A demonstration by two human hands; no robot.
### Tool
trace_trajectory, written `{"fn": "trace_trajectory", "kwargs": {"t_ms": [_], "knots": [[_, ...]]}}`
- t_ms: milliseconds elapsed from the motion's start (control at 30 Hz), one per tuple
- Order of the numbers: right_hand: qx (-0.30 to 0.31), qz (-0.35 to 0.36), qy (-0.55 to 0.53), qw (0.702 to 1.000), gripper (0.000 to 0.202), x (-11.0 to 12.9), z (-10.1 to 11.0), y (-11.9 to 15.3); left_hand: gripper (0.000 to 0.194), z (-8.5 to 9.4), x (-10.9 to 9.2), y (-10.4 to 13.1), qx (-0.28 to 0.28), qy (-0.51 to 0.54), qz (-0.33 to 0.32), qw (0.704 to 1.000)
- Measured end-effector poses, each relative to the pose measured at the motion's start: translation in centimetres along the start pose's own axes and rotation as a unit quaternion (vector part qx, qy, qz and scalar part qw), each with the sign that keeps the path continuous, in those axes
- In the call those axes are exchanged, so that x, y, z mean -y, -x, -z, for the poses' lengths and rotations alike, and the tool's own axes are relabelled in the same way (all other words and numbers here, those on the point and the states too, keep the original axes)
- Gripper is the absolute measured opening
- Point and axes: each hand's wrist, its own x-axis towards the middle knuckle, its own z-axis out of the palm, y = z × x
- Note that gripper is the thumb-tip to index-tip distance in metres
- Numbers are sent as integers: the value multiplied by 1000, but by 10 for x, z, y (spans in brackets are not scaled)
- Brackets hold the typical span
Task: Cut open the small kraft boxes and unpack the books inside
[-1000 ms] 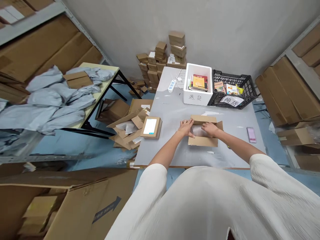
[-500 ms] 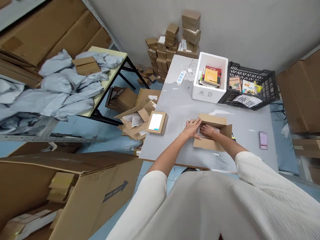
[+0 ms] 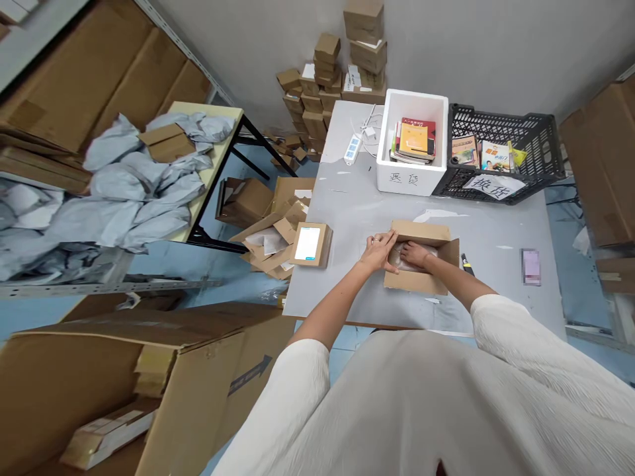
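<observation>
On the grey table lies an opened cardboard box (image 3: 415,282), its flaps spread. My left hand (image 3: 380,252) grips the left end of this box, fingers toward the far flap and thumb toward the near one. Reaching inside, my right hand (image 3: 415,255) has its fingers apart and rests on contents under clear plastic wrap (image 3: 403,263). What lies beneath the wrap is hard to make out. Just right of the box is a yellow and black tool (image 3: 466,266), perhaps a cutter. A closed carton (image 3: 325,246) with a white label sits at the table's left edge.
A white foam bin (image 3: 411,183) and a black crate (image 3: 533,180), both with books, stand at the table's back. Near them lies a power strip (image 3: 352,149). A phone-like object (image 3: 531,267) is at right. Grey parcels (image 3: 122,182) cover another table; a large carton (image 3: 208,370) stands at lower left.
The view has shifted slightly, uncovering more of the yellow and black tool. My right hand has moved a little within the box; my left hand keeps its place at the box's left end.
</observation>
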Motion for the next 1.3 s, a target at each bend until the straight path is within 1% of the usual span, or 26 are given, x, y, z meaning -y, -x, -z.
{"fn": "trace_trajectory", "kwargs": {"t_ms": [133, 333, 467, 567, 667, 733, 800, 933, 1067, 1167, 1300], "knots": [[-5, -13, -30, 999, 24, -1, -1, -1, 154, -2, 0, -1, 1, -11, 4, 1000], [14, -5, 34, 999, 30, 8, 2, -11, 154, -1, -1, -2, 6, -12, 15, 1000], [2, -7, 32, 999, 28, 11, 6, -2, 150, 1, -2, -2, 4, -16, 13, 1000], [-7, -13, 13, 1000, 23, 13, 13, 8, 153, 2, -3, -2, 3, -23, 10, 1000], [5, -7, 38, 999, 21, 14, 25, 17, 156, 2, -4, -2, -1, -29, 9, 1000], [14, -13, 59, 998, 20, 14, 35, 23, 157, 3, -5, -2, -2, -31, 9, 999], [6, -27, 65, 998, 21, 13, 48, 29, 157, 5, -6, -2, -3, -32, 12, 999], [-53, -71, 45, 995, 27, 6, 85, 47, 156, 9, -6, -1, -1, -39, 32, 999], [-120, -127, 20, 984, 29, -8, 129, 77, 152, 12, -7, 0, -1, -49, 55, 997], [-199, -181, -24, 963, 35, -24, 156, 107, 151, 13, -11, -3, -1, -54, 62, 997], [-297, -236, -81, 922, 41, -50, 179, 156, 150, 14, -17, -9, 0, -60, 72, 996]]}}
